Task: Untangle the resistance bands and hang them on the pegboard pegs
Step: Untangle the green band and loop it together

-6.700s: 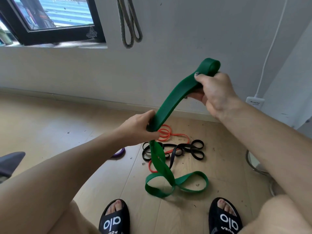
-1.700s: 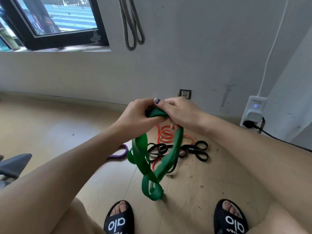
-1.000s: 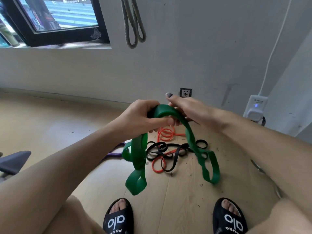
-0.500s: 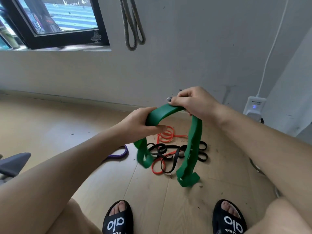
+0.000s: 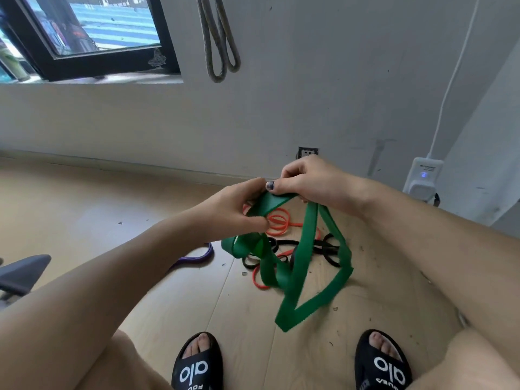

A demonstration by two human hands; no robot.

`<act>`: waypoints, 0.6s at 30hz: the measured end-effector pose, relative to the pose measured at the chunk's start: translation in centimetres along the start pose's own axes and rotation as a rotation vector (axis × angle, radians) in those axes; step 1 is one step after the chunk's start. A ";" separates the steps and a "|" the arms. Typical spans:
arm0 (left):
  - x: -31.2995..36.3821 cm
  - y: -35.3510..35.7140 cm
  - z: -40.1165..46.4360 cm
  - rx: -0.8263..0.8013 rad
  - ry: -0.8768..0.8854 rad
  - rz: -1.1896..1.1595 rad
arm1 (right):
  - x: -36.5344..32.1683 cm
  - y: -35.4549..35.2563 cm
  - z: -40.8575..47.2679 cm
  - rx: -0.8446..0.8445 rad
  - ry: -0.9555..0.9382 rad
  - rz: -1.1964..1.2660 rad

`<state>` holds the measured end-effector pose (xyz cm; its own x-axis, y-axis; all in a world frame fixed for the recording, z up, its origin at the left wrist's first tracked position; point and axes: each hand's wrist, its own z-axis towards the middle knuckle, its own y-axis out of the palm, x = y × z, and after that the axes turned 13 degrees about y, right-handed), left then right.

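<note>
Holding the Green Band Above the Floor Pile

A wide green resistance band point(image 5: 302, 249) is gripped at its top by both hands near the middle of the view. The left hand point(image 5: 236, 212) is curled around the band's upper fold, with the thumb and fingers pinched on it. The right hand point(image 5: 312, 184), just beside it at 3 o'clock, is closed on the same fold, its dark-painted thumbnail laid against the green. Below the hands the band is seen hanging in twisted loops, with one bunched part under the left hand and a long loop dropped toward 6 o'clock, between the two black sandals point(image 5: 197, 364).

On the wooden floor point(image 5: 84, 209) behind the hanging loops, an orange band point(image 5: 277, 220) and a black band point(image 5: 329, 250) are left tangled together. A purple band point(image 5: 194, 258) is laid apart from them at 9 o'clock of the pile. At 12 o'clock, a grey band point(image 5: 219, 40) is hung on the wall point(image 5: 323, 80), beside the window point(image 5: 92, 32). A white plug adapter point(image 5: 423, 178) is seen at 3 o'clock.
</note>
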<state>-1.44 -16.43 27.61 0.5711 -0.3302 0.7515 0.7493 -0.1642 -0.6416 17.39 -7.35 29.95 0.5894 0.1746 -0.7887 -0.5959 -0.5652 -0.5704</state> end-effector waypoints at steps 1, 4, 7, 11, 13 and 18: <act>-0.2 0.1 0.0 -0.026 -0.017 0.033 | -0.1 -0.4 0.0 0.023 0.006 -0.005; -1.0 0.6 -0.1 -0.107 -0.016 0.151 | 0.0 -1.6 -0.2 0.088 0.024 -0.017; -1.3 0.2 0.0 -0.066 -0.038 0.239 | 0.4 -2.1 -0.8 0.063 0.020 -0.081; -1.8 0.3 -0.1 -0.138 -0.089 0.223 | 0.3 -1.9 -1.4 0.011 -0.014 -0.151; -2.1 0.4 -0.3 -0.154 -0.101 0.155 | 0.0 -1.6 -1.5 0.001 -0.011 -0.177; -2.8 0.2 -0.4 -0.166 -0.090 0.025 | -0.7 -1.3 -1.8 -0.069 0.040 -0.175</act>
<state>-3.04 -15.93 25.27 0.6222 -0.2530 0.7409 0.6729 -0.3108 -0.6712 18.77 -8.13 31.63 0.7029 0.2438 -0.6683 -0.4445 -0.5829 -0.6802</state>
